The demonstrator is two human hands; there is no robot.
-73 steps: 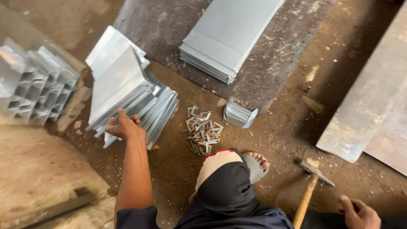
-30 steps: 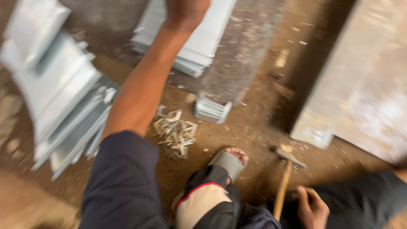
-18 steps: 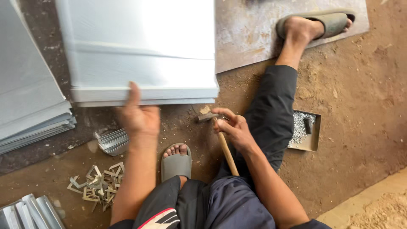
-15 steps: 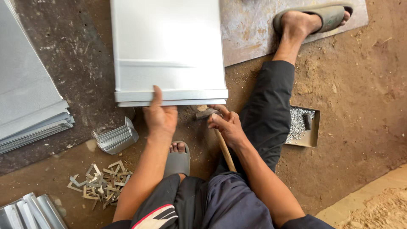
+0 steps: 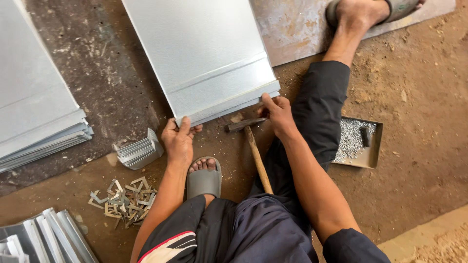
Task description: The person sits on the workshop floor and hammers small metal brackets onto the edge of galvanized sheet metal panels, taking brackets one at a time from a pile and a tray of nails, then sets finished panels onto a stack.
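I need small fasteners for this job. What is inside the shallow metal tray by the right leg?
The tray holds a heap of small silvery bits and one dark stubby piece. Its left part is hidden behind the leg.

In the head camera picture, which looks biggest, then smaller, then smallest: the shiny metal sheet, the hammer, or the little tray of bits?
1. Metal sheet, held at its near edge by the left hand and right hand.
2. Hammer: long, thin.
3. Tray: shorter but wider, so these two are close.
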